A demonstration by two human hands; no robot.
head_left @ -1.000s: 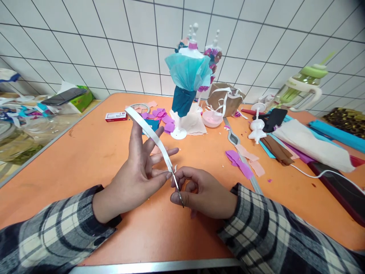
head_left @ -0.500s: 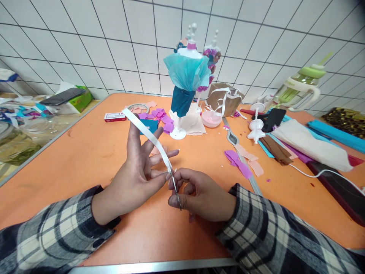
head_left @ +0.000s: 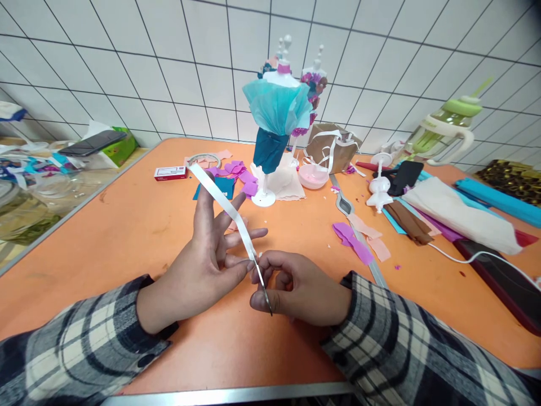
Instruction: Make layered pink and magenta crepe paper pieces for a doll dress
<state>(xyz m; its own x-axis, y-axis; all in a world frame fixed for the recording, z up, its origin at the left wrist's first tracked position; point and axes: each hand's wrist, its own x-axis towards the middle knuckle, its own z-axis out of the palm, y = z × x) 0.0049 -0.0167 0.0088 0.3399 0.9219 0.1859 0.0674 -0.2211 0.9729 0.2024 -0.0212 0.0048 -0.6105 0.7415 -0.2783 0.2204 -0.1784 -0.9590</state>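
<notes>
Strip of thin white material point(head_left: 224, 202) (tape or paper, can't tell) slants across L hand point(head_left: 200, 265), lower end pinched at thumb tip, upper end by index fingertip, other fingers spread wide, prob. to keep it extended. R hand point(head_left: 291, 285) grips slim silver metal tool point(head_left: 262, 280), tip at strip's lower end, prob. so both hands steady same spot. White dress form w/ turquoise ruffle point(head_left: 276, 107) stands behind, well apart, on orange tabletop point(head_left: 127, 225), prob. set back b/c hands need room up front.
</notes>
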